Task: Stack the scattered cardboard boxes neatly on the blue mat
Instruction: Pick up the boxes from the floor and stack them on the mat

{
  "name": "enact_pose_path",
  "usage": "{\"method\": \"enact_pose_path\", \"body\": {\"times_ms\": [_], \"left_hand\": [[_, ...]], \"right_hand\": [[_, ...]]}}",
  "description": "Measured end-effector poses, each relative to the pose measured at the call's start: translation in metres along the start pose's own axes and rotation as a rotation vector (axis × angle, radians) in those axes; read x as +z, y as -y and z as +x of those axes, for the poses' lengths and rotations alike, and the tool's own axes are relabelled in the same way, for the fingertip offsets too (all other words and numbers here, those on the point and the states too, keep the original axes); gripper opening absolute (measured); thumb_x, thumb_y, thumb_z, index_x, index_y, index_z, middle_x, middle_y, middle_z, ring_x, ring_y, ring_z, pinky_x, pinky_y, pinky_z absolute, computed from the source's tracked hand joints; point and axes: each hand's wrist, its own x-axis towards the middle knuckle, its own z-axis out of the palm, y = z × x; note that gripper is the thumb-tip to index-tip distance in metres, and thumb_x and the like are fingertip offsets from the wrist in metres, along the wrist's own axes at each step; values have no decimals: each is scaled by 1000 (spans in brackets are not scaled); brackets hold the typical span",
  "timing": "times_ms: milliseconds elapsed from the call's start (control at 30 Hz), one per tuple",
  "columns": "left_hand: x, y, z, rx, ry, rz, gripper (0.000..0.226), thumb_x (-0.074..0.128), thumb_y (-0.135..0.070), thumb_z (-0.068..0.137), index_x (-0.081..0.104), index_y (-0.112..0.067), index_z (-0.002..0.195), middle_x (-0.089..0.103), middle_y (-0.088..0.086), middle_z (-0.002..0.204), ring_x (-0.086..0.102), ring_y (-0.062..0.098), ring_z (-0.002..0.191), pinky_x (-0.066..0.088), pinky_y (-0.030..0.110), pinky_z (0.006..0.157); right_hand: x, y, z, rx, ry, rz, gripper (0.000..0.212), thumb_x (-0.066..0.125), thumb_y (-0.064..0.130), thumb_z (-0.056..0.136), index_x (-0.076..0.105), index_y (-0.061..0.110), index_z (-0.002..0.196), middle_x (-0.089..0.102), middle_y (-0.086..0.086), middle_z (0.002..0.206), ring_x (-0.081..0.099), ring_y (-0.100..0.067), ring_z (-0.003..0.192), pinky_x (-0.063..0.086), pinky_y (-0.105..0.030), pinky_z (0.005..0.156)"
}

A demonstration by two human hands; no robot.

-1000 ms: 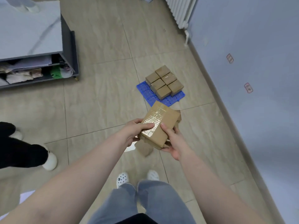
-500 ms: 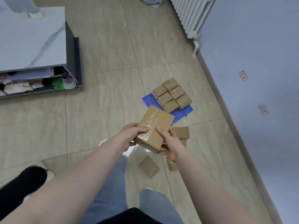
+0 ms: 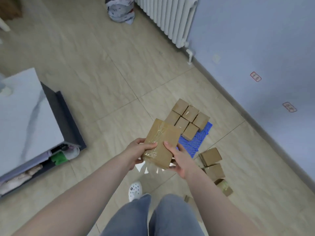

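Both hands hold one taped cardboard box (image 3: 161, 143) in the air, on the near side of the blue mat (image 3: 196, 142) and partly covering the mat's near corner in the head view. The left hand (image 3: 136, 153) grips the box's left edge, thumb laid across the shiny tape on its top face; the right hand (image 3: 180, 159) grips the right edge, thumb on top and fingers curled underneath — a second, smaller box seems to sit under the first against the right palm, though little of it shows. On the far part of the blue mat stands a tight block of six small boxes (image 3: 187, 120), set two by three with sides touching. Just off the mat's near right corner, on the tiled floor (image 3: 102, 82), lie loose boxes (image 3: 212, 165) — two touching each other, and a third one nearer to the person, tipped at an angle. Well to the left of the mat stands a marble-topped cabinet (image 3: 25, 120) with cluttered shelves. Beyond the mat, along the wall, hangs a white radiator (image 3: 167, 16), with a crumpled bag (image 3: 120, 10) on the floor at its left.
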Motion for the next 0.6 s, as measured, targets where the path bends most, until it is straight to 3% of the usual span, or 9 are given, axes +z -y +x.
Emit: {"method": "enact_pose_path", "body": {"times_ms": [133,233,367,533,600], "left_hand": [[15,-56,39,17,57,1,50,80,-34,74,57,-22,117,71,-1,98,67,14,85,51,29,76],[26,-92,71,33,69,-1,55,80,-36,74,55,-22,120,71,-1,100,67,14,87,51,30,79],[36,-139,123,68,36,15,58,79,-38,74,53,-22,123,69,-1,104,65,14,88,47,27,70],[51,-188,196,81,69,82,51,78,-36,76,55,-20,119,69,-2,102,64,8,78,44,23,58],[61,-200,235,95,67,143,50,80,-33,75,61,-13,117,71,2,102,68,12,81,51,26,63]], "right_hand": [[-2,43,33,-39,-131,59,56,76,44,77,55,30,127,71,2,111,70,-18,96,59,-48,81],[-4,76,65,-52,-181,104,57,74,47,79,55,28,128,70,4,113,69,-16,98,59,-44,81],[-1,120,118,-38,-201,138,88,76,57,69,41,26,143,65,4,123,68,-17,102,57,-44,87],[-6,167,184,-79,-249,181,62,76,41,79,51,22,132,70,0,111,70,-20,94,59,-35,75],[-15,178,216,-82,-288,208,58,77,38,79,54,21,129,71,-1,110,71,-19,93,59,-33,74]]}}
